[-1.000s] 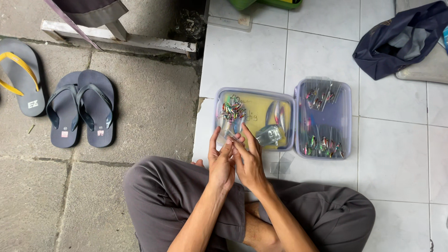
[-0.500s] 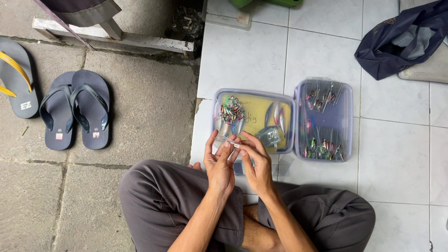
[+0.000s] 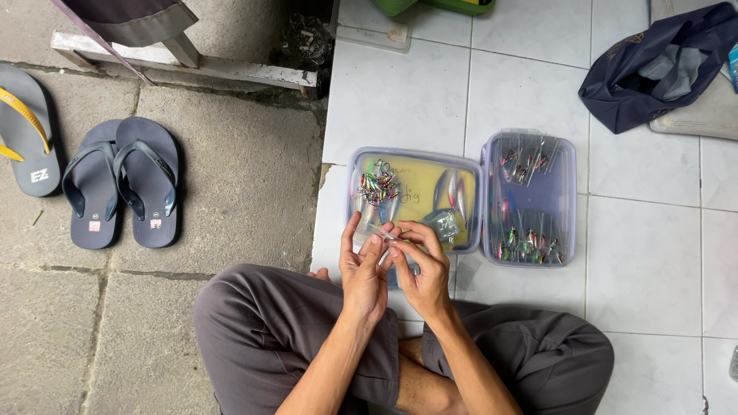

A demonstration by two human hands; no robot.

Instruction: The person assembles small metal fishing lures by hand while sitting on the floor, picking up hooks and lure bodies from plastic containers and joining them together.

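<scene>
Head view showed the fingertips [image 3: 382, 240] of both hands pinched together on a small clear plastic sleeve [image 3: 382, 233], held between left hand [image 3: 363, 270] and right hand [image 3: 425, 270], just above the near edge of the open plastic box [image 3: 361, 165]. It looked light, thin and slippery, best gripped by its edges. The box lid [image 3: 567, 207] lay beside it, holding small colourful lures [image 3: 527, 247].
</scene>
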